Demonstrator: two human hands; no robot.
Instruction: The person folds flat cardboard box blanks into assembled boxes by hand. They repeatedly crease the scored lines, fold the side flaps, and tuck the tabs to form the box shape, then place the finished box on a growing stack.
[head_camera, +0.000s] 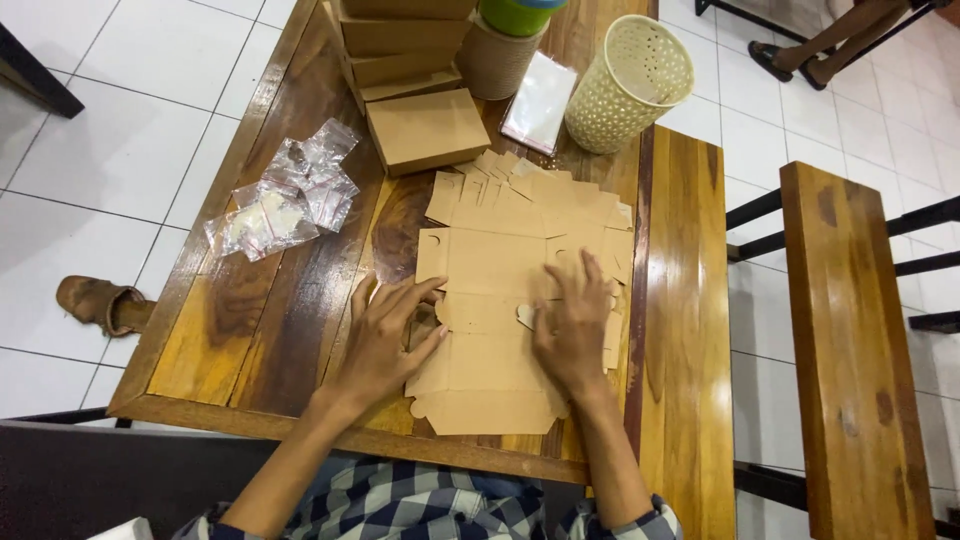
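A flat, unfolded brown cardboard box blank (490, 330) lies on top of a stack of similar blanks (560, 205) on the wooden table (250, 330). My left hand (385, 340) rests on the blank's left edge, its fingers spread and pressing on a side flap. Over on the blank's right part lies my right hand (575, 325), palm down with fingers spread. Neither hand grips anything.
Folded brown boxes (425, 128) are stacked at the table's far side. Small clear plastic bags (285, 195) lie at the left. A cream perforated basket (632, 82), a clear sleeve (540, 100) and a brown cup with a green lid (497, 55) stand behind. A wooden bench (850, 350) is at the right. Another person's feet (800, 60) are at top right.
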